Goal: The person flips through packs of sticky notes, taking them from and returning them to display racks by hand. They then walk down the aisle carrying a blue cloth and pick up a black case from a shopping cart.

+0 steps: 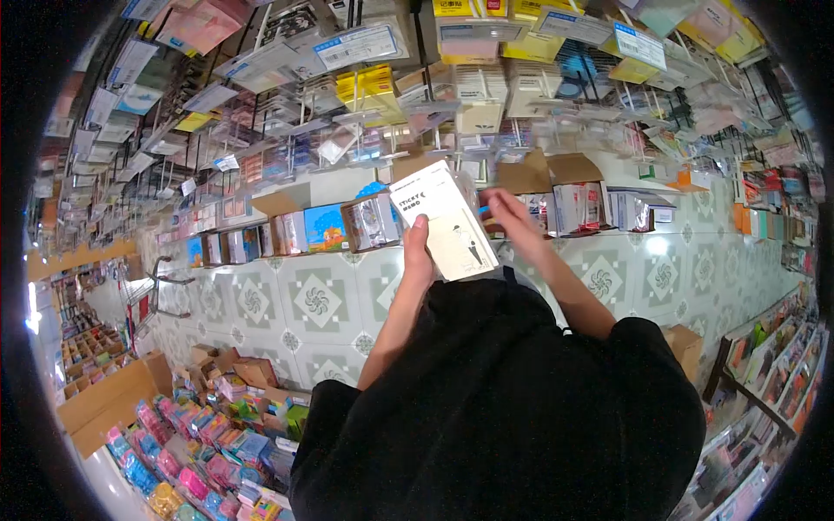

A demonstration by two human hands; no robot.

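The left hand [417, 247] is closed on the lower left edge of a sticky memo pack [441, 221], thumb pressed on the printed front and the other fingers mostly hidden behind. The pack tilts a little, its "STICKY MEMO" lettering at the upper part and a small drawn figure below. The right hand [521, 227] is beside the pack's right edge with its fingers bent; something clear shows near the fingertips, but whether they grip it or even touch the pack cannot be told.

The pack is in front of the black garment [504, 391], above the tiled floor [317, 300]. As I judge it, the main weakness is the one-sided hold: if the thumb eases or the right hand knocks the free edge, the pack could swing and drop to the tiles. If it is several pads rather than one block, which I cannot confirm, a loose pinch could let them slide apart. Squeezing hard could crease the front.

Beyond the hands runs a row of stock, including an open cardboard carton [578, 195] and a blue picture box [325, 228]. A careless reach there could catch a raised flap. Farther up, yellow packs [369, 91] hang close together behind price labels [360, 46]; a sleeve or knuckle brushing them could unhook one.
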